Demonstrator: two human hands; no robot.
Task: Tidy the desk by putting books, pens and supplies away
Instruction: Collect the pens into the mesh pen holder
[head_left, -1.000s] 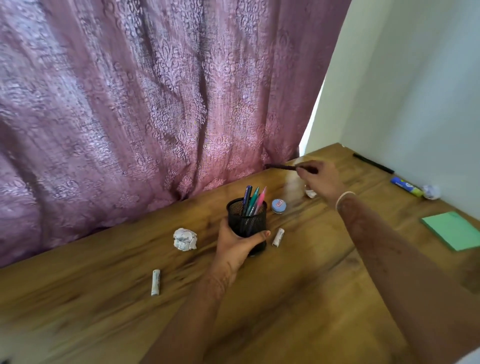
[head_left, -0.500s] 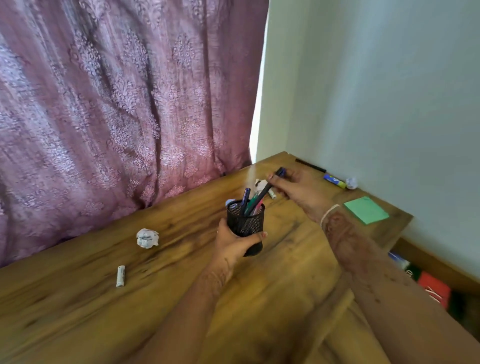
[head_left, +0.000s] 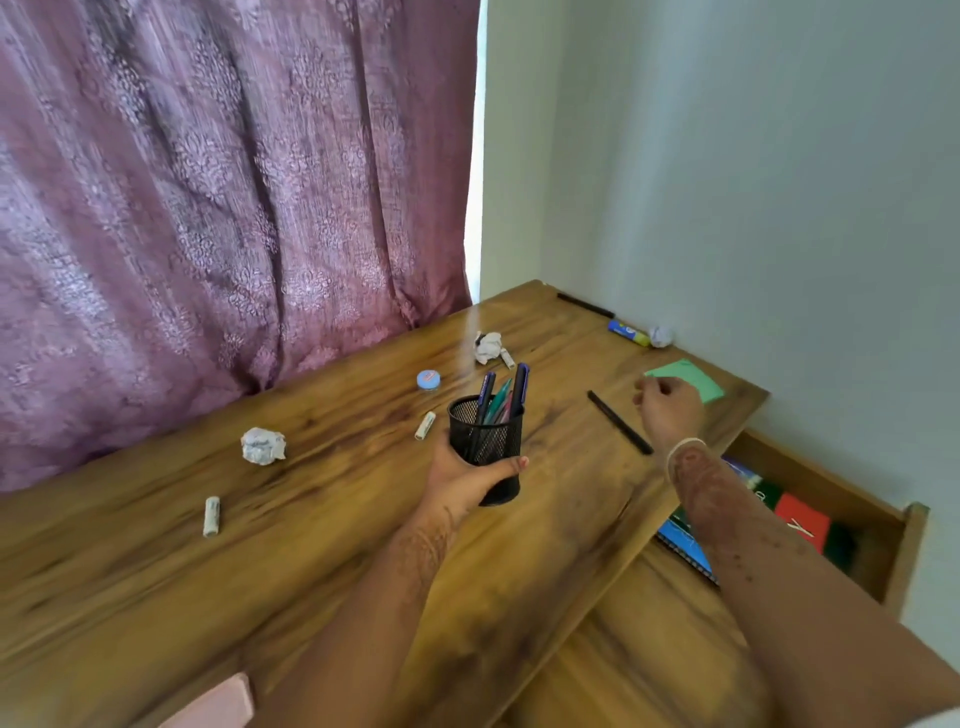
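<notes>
While the left hand (head_left: 467, 478) gripped the black wire-mesh pen cup (head_left: 485, 441), fingers and thumb wrapped round its wall, the slim black pen (head_left: 619, 422) lay flat on the brown wooden desk (head_left: 311, 519), just to the left of the right hand (head_left: 670, 410). Its long axis ran diagonally, the far end pointing toward the cup and the near end by the right wrist. The right hand was plainly the nearer one; its fingers were loosely curled, with nothing visible in them. The pen looked thin, matte and uniformly dark, probably light and apt to roll.
</notes>
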